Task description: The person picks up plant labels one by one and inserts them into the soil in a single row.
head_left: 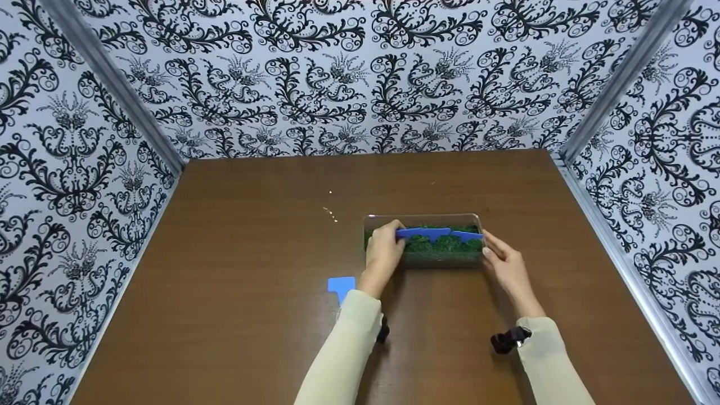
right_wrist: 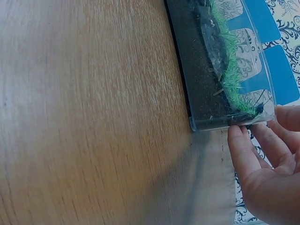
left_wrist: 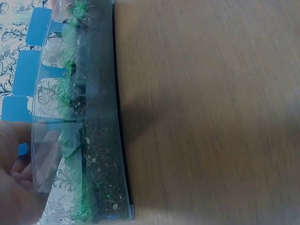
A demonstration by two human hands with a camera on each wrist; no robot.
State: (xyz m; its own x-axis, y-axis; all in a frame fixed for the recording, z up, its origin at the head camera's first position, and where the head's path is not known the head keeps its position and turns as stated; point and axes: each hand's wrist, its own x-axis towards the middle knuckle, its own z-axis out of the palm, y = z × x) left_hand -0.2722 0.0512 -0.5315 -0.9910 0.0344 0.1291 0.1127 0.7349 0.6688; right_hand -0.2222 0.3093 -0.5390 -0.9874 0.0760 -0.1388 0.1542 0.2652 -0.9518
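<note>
A clear plastic box (head_left: 444, 261) holds dark soil (left_wrist: 101, 154) and green grass (right_wrist: 229, 61). Several blue T-shaped plant labels (left_wrist: 24, 72) stand in a row in the grass, their broad heads above the rim. My left hand (head_left: 385, 247) reaches over the left end of the box, its curled fingers pinching the leftmost blue label; the grass and wall partly hide the fingertips. At the opposite end, my right hand (head_left: 509, 270) touches the short wall of the box with extended fingers (right_wrist: 243, 147), its thumb near the rim beside the last label.
Another blue plant label (head_left: 341, 287) lies on the brown wooden table (head_left: 236, 253), partly covered by the left sleeve. Small pale bits (head_left: 331, 214) are scattered left of the box. Patterned walls (head_left: 315, 84) enclose the table at the back and sides.
</note>
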